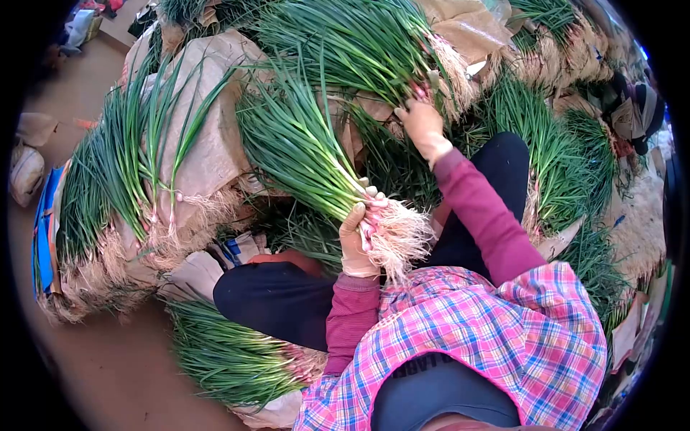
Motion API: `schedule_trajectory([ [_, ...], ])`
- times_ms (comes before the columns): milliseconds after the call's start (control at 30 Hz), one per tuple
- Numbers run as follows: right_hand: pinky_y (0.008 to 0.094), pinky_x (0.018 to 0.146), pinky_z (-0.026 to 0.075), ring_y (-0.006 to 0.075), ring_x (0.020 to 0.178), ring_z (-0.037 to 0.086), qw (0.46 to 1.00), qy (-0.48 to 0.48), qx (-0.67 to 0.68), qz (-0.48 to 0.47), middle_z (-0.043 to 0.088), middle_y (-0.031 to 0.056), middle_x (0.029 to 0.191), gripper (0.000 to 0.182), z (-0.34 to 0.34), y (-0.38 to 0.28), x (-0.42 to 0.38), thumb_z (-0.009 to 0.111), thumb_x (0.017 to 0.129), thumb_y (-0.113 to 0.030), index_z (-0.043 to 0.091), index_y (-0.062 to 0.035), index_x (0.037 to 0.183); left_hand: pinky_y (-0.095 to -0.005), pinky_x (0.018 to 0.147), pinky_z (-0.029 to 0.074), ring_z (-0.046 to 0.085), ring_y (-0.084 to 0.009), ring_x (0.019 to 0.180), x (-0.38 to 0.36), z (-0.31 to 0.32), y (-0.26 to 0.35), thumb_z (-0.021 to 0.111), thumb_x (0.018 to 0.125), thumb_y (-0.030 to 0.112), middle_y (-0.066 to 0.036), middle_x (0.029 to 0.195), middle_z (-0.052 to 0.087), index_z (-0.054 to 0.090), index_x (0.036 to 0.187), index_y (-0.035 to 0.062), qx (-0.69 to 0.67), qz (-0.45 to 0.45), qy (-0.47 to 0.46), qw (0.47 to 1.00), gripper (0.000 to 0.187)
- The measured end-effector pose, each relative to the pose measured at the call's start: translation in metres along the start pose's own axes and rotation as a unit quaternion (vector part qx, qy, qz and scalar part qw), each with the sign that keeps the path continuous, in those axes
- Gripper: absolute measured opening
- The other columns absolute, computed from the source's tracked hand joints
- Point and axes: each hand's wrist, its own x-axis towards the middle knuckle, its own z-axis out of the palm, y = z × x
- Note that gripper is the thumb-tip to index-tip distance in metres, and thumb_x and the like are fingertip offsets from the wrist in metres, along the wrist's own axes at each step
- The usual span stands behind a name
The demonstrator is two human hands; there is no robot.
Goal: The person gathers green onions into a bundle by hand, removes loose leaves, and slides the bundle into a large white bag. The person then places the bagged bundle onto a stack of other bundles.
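My left hand (353, 243), in a pale glove, is closed around a thick bunch of spring onions (305, 161). The bunch's pinkish bulbs and bushy pale roots stick out past the thumb, and its green leaves fan up and to the left. Farther up, my right hand (422, 128), gloved too, has its fingers curled on the bulb ends of spring onions at the edge of a large pile (345, 43). The fingertips are partly hidden among the stalks there.
Brown sacking (208, 144) at left carries a row of spring onions (108, 179). More bundles lie right (535, 151) and below my bent knee (244, 348). Bare brown floor (129, 373) shows at lower left. Loose green leaves (309, 233) lie between my legs and the pile.
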Motion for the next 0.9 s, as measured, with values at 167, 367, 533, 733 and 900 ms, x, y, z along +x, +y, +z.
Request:
schedule_trajectory([
  [167, 0.0382, 0.067, 0.049, 0.0249, 0.067, 0.063, 0.978, -0.088, 0.186, -0.039, 0.065, 0.0119, 0.072, 0.026, -0.013, -0.021, -0.031, 0.072, 0.080, -0.032, 0.069, -0.0070, 0.087, -0.0458, 0.111, 0.036, 0.049, -0.0301, 0.126, 0.007, -0.004, -0.002, 0.064, 0.085, 0.010, -0.015, 0.128, 0.058, 0.049, 0.129, 0.0006, 0.104, 0.024, 0.039, 0.994, 0.048],
  [367, 0.0197, 0.053, 0.043, 0.0047, 0.058, 0.051, 0.695, -0.401, 0.594, 0.065, 0.063, -0.0017, 0.080, 0.034, 0.003, -0.024, -0.101, 0.068, 0.089, -0.019, 0.058, -0.0014, 0.116, -0.0292, 0.065, 0.056, 0.064, -0.0185, 0.072, 0.006, -0.003, -0.002, 0.053, 0.093, 0.009, -0.022, 0.099, 0.067, 0.056, 0.111, -0.0054, 0.185, -0.059, 0.118, 0.974, 0.023],
  [533, 0.0178, 0.055, 0.041, 0.0015, 0.061, 0.051, 0.740, -0.329, 0.583, 0.072, 0.064, -0.0076, 0.078, 0.019, 0.009, -0.037, -0.091, 0.063, 0.093, -0.019, 0.068, -0.0040, 0.102, -0.0293, 0.066, 0.056, 0.063, -0.0196, 0.066, 0.004, -0.011, 0.004, 0.058, 0.089, 0.010, -0.019, 0.089, 0.068, 0.057, 0.111, -0.0109, 0.221, -0.067, 0.127, 0.965, 0.030],
  [733, 0.0361, 0.054, 0.041, 0.0300, 0.055, 0.045, 0.940, 0.001, 0.296, -0.167, 0.048, 0.0158, 0.064, 0.023, 0.023, -0.031, -0.101, 0.063, 0.093, -0.025, 0.059, -0.0050, 0.080, -0.0320, 0.063, 0.057, 0.063, -0.0199, 0.066, 0.005, -0.012, 0.003, 0.057, 0.090, 0.007, -0.016, 0.083, 0.067, 0.060, 0.099, -0.0064, 0.227, -0.065, 0.150, 0.960, 0.017],
  [900, 0.0346, 0.050, 0.040, 0.0247, 0.050, 0.047, 0.940, -0.045, 0.284, -0.183, 0.051, 0.0089, 0.060, 0.031, 0.020, -0.024, -0.095, 0.063, 0.093, -0.032, 0.058, -0.0060, 0.077, -0.0319, 0.062, 0.057, 0.064, -0.0201, 0.067, 0.005, -0.024, 0.008, 0.058, 0.088, 0.005, -0.016, 0.084, 0.068, 0.060, 0.099, -0.0053, 0.175, -0.118, 0.157, 0.965, 0.016],
])
